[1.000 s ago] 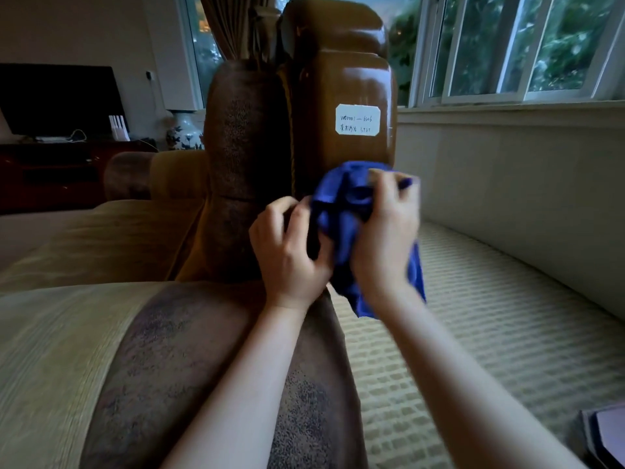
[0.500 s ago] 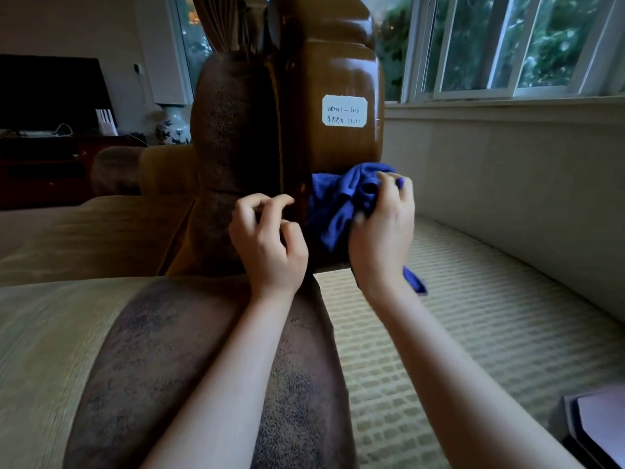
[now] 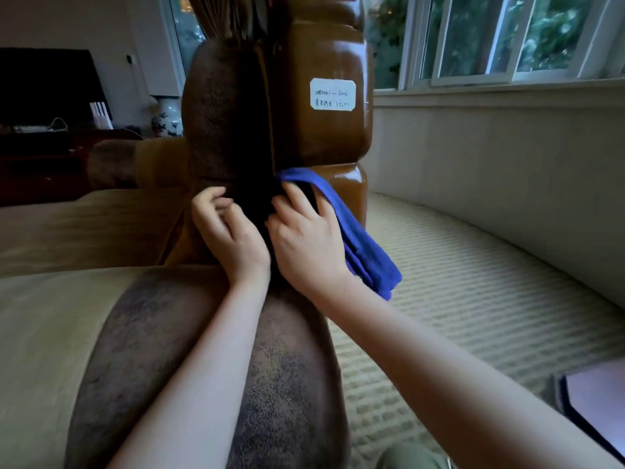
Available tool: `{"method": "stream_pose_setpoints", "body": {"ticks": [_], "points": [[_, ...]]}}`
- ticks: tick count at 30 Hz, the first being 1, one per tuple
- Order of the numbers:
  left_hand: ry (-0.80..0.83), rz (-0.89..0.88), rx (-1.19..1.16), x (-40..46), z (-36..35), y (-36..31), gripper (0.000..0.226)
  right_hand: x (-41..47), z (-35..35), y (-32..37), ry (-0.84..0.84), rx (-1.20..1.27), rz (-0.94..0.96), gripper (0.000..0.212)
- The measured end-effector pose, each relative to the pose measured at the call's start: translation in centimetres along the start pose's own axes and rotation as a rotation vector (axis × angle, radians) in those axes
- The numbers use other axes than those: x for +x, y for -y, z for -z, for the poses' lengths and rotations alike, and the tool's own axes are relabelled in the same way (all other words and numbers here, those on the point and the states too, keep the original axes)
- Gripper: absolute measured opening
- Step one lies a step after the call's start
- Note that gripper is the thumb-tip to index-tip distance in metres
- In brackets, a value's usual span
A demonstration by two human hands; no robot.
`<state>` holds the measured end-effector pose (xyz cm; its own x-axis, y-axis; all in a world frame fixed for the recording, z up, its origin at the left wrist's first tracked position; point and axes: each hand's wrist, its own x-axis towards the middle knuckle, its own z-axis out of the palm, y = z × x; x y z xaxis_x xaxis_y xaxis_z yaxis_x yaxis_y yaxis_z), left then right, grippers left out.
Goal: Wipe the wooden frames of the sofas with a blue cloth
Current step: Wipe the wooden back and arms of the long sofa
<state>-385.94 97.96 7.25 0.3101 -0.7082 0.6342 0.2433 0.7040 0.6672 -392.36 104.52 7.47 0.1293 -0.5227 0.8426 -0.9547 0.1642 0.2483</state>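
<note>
Now the right hand (image 3: 306, 242) pinches the blue cloth (image 3: 351, 228) against the wooden frame (image 3: 324, 137), just below its label (image 3: 333, 94), to rub the groove; the left hand (image 3: 226, 228), loosely curled and holding nothing, steadies beside the frame.

We hold the blue cloth (image 3: 355, 231) in our right hand (image 3: 304, 245), fingers curled over it, pressing its upper end against the glossy wooden frame (image 3: 324, 130) just above our knuckles. The rest of the cloth hangs down past our wrist. Our left hand (image 3: 226, 231) sits just beside the right, fingers loosely curled against the dark cushion (image 3: 223, 123). A white label (image 3: 332, 94) is stuck on the frame well above both hands.
</note>
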Motion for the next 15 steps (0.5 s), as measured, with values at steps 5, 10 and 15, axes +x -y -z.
{"method": "stream_pose_setpoints", "body": {"ticks": [5,10,15], "points": [[0.231,-0.11,0.096,-0.7,-0.1,0.0,0.042,-2.9,-0.3,-1.3,-0.09,0.069,-0.249,0.043],[0.26,-0.144,0.08,-1.1,-0.8,-0.1,0.042,-1.0,0.0,-1.2,-0.169,0.168,-0.513,0.051],[0.255,-0.113,0.075,-1.0,-0.6,-0.2,0.041,-0.3,-0.5,-1.0,-0.313,0.388,-0.681,0.058]]}}
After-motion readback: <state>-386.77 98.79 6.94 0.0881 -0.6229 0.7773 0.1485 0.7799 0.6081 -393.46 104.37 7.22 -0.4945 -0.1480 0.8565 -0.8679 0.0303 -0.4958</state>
